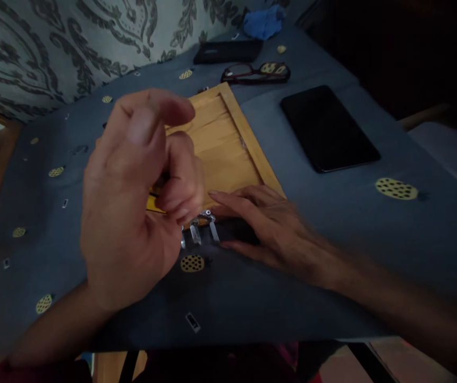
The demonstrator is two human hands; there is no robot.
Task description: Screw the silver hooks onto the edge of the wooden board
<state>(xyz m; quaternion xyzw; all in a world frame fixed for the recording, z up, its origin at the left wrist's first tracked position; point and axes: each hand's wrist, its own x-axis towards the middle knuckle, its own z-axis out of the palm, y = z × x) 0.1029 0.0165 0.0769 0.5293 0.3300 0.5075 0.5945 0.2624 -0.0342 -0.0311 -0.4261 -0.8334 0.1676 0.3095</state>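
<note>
Obliquely, the wooden panel [222, 151] slants away leftward, left fingers [183, 181] curled, hold unclear, right fingers [239, 207] spread at its near edge.

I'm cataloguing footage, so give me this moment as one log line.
Left hand: curled, contents unclear | Right hand: spread at near edge of wooden panel, by metal fitting | Beyond panel: eyeglasses

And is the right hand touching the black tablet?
No, the right hand is at the near edge of the wooden board, with blue tablecloth showing between it and the black tablet.
</note>
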